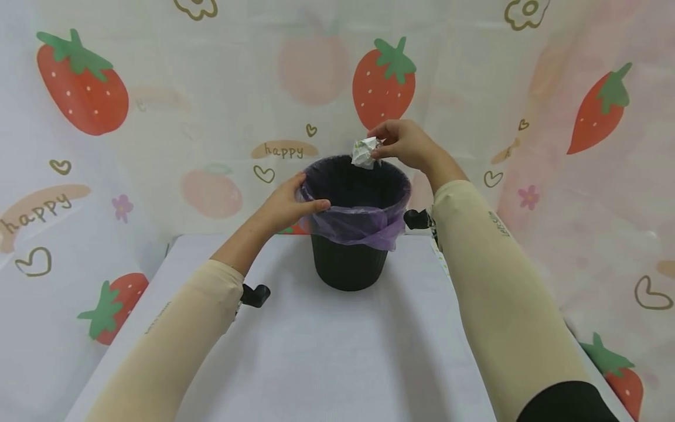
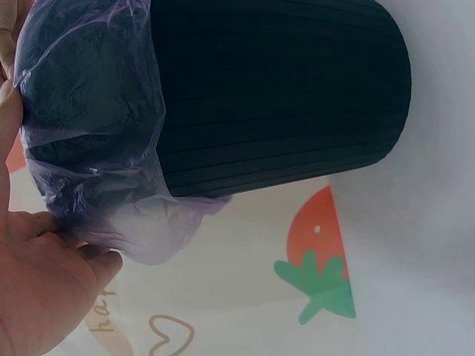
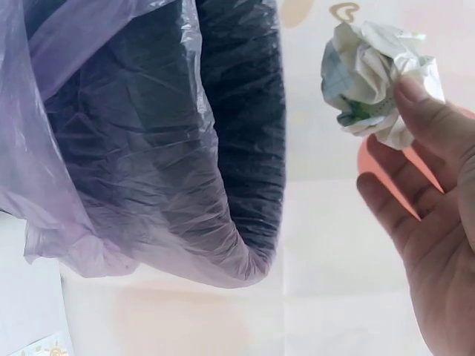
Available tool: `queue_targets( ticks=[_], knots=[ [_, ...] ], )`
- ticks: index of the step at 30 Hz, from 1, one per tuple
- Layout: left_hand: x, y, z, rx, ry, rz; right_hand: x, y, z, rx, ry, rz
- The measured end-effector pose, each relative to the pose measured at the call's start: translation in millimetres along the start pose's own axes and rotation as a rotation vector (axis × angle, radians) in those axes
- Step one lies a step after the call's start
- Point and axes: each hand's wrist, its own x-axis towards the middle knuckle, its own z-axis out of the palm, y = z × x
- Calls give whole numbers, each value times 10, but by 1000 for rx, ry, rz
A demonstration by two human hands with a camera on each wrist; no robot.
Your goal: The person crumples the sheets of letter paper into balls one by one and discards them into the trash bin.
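A dark trash bin [image 1: 349, 264] stands upright on the white table, lined with a thin purple plastic bag [image 1: 358, 225] folded down over its rim. At the bin's left side, my left hand [image 1: 285, 205] grips the bag-covered rim, thumb toward the near side. Close up in the left wrist view, the fingers of the left hand [image 2: 44, 285] lie against the bag [image 2: 96, 126]. Above the bin's far rim, my right hand [image 1: 408, 146] pinches a crumpled paper ball [image 1: 364, 153] between thumb and fingers. From the right wrist, this whitish ball [image 3: 378, 81] appears apart from the bag.
The white tabletop [image 1: 327, 363] stretches toward me in front of the bin. Behind it hangs a backdrop [image 1: 232, 117] printed with strawberries, hearts and lettering. A flat patterned piece [image 3: 41, 347] shows at the lower left corner of the right wrist view.
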Motion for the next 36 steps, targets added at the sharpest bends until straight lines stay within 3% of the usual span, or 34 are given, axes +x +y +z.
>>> queue_targets(
  ticks=[9,19,29,36],
  knots=[
    [2,-7,-3,-7,1,-3,36,-57,14,-60,-56,44],
    [-9,-11,11,-34,12,3,-3,-103,43,-124,-85,1],
    [-11,-19,29,-42,15,-2,-253,-177,19,-243,-11,-76],
    [-28,-4,16,-45,11,-4,-492,-225,-4,-260,64,-109]
  ],
)
